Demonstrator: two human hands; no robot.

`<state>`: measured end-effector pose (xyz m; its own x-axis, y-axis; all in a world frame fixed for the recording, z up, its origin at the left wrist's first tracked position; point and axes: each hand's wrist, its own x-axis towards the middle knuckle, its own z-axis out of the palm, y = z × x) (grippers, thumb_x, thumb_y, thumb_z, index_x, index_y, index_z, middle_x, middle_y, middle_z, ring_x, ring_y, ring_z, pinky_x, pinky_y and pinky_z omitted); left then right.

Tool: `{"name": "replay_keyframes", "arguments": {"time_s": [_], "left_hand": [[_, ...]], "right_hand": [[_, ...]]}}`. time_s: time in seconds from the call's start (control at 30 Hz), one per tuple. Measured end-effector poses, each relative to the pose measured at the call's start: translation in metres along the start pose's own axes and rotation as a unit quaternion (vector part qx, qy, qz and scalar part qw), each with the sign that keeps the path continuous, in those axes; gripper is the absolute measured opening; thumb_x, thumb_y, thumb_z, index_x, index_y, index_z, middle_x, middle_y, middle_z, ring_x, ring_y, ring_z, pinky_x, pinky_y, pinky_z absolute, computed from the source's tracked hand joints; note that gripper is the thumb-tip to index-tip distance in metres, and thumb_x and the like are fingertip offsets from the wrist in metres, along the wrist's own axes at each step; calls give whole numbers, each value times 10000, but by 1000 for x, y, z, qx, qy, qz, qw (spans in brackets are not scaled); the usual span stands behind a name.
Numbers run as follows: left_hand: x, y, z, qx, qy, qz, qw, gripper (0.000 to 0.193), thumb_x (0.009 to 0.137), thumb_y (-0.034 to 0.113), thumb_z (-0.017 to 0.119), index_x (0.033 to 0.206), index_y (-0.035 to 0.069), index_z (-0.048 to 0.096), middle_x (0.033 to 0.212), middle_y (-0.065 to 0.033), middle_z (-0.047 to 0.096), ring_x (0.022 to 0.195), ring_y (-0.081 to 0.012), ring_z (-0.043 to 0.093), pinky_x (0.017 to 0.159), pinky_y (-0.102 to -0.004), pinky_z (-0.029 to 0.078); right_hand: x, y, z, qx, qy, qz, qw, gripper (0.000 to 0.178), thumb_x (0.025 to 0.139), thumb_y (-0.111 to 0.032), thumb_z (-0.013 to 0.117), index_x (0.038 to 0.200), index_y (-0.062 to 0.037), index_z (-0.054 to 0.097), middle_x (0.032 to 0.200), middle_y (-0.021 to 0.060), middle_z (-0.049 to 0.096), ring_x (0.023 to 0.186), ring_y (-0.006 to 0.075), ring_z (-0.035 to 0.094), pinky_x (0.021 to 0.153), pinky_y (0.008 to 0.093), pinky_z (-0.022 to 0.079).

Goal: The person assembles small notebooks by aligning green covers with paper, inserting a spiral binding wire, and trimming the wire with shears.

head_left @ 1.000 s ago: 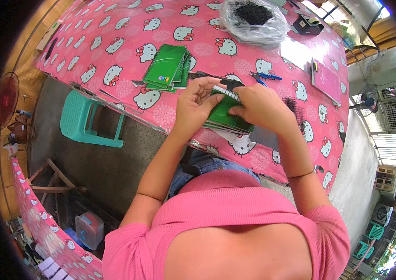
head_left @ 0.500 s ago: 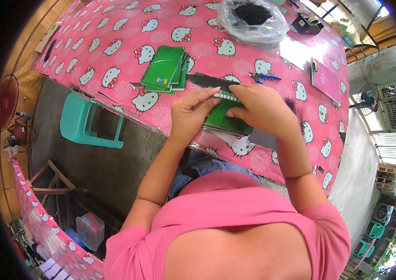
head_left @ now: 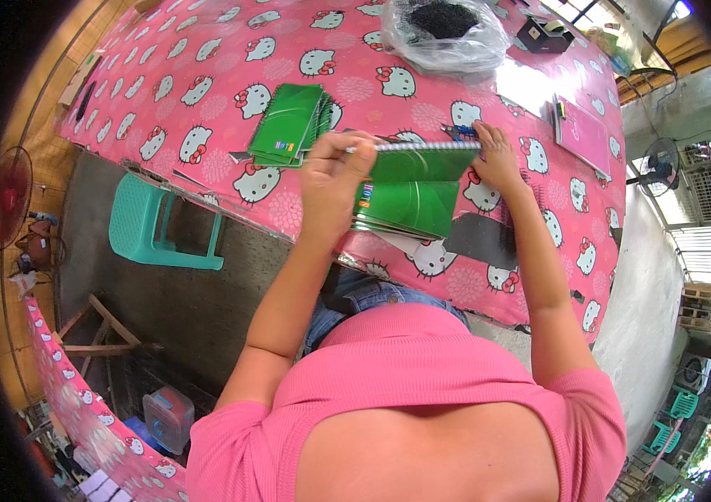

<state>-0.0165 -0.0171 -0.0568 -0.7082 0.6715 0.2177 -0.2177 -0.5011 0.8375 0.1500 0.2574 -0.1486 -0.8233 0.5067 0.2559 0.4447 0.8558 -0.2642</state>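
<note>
A green spiral notebook is tilted up off the table, its wire binding along the top edge. My left hand grips it by its left end, thumb at the binding. Below it lie more green notebooks, stacked near the table's front edge. Just past the notebook's right end, my right hand has its fingers on blue-handled pliers, which rest on the table; the fingers partly cover the handles. To the left is another pile of green spiral notebooks.
A clear plastic bag with black contents stands at the back, beside a black tape dispenser. A pink notebook lies at the right. A dark flat piece sits by the front edge. A teal stool stands left of the table.
My right hand has left the notebook and moved right to the pliers. My left hand has lifted the top notebook, so its binding now stands raised above the stack.
</note>
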Motion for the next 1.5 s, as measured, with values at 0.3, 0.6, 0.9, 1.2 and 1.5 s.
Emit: {"name": "replay_keyframes", "arguments": {"time_s": [0.3, 0.6, 0.9, 1.2, 1.5], "left_hand": [[-37, 8, 10, 459, -200, 269, 823, 290, 722, -38, 783, 969, 14, 639, 1022, -135, 676, 918, -252, 646, 787, -330, 530], [-42, -6, 11, 423, -144, 275, 851, 293, 691, -49, 797, 961, -11, 692, 1005, -149, 687, 889, -267, 661, 765, -337, 526], [-39, 2, 13, 406, -134, 275, 861, 288, 692, -82, 784, 961, -31, 695, 990, -167, 690, 884, -262, 666, 764, -336, 529], [-48, -5, 1, 401, -195, 313, 839, 300, 666, -60, 796, 945, -21, 695, 965, -132, 694, 857, -270, 657, 725, -348, 531], [-43, 12, 21, 632, -348, 187, 667, 842, 609, 180, 833, 1377, 168, 488, 1465, -73, 418, 1308, -281, 415, 1068, -506, 290]], "right_hand": [[3, -11, -31, 106, 131, 113, 979, 414, 888, -267, 644, 1214, -25, 561, 1093, 192, 602, 1040, 359, 558, 918, 434, 432], [-104, -156, -132, 243, -27, -21, 969, 377, 842, -190, 710, 1176, -59, 593, 1064, 150, 600, 972, 313, 596, 847, 383, 479], [-106, -176, -127, 282, -22, 13, 959, 370, 856, -241, 709, 1155, -51, 601, 1054, 152, 605, 940, 304, 610, 795, 386, 496], [-119, -145, -137, 575, -352, 269, 688, 376, 1008, -297, 502, 1218, 8, 568, 1053, 120, 623, 942, 196, 601, 797, 323, 505], [-65, -92, -122, 135, -67, 1, 989, 410, 915, -303, 622, 1217, -33, 559, 1032, 148, 539, 966, 335, 549, 873, 393, 435]]}}
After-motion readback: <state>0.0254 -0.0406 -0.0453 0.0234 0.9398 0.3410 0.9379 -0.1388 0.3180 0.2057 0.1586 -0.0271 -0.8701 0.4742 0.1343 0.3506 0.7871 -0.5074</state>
